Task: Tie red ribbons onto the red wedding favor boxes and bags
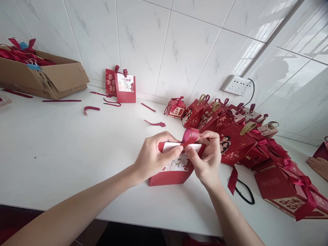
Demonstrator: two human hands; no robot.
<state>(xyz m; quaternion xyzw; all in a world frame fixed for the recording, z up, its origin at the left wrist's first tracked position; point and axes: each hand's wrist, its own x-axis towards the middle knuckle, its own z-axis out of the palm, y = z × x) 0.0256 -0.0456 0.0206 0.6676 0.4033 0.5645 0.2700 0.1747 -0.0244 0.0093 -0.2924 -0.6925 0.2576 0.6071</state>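
A red gift box (167, 178) with a white printed panel stands on the white table in front of me. At its top edge rises a looped red strap (191, 136). My left hand (159, 153) is closed on the box's upper left side, its thumb pressed by the base of the strap. From the other side my right hand (207, 157) pinches the strap, thumb in front and fingers behind. The thumbs nearly meet at the strap's base. How the strap's ends sit in the box is hidden by my fingers.
Finished-looking red boxes (237, 141) crowd the right side, with a black cord loop (246, 193) beside them. Loose red straps (155, 123) lie behind. A cardboard carton (64, 77) stands far left, a power strip (238, 85) on the wall. Another person's hand (319, 166) shows far right.
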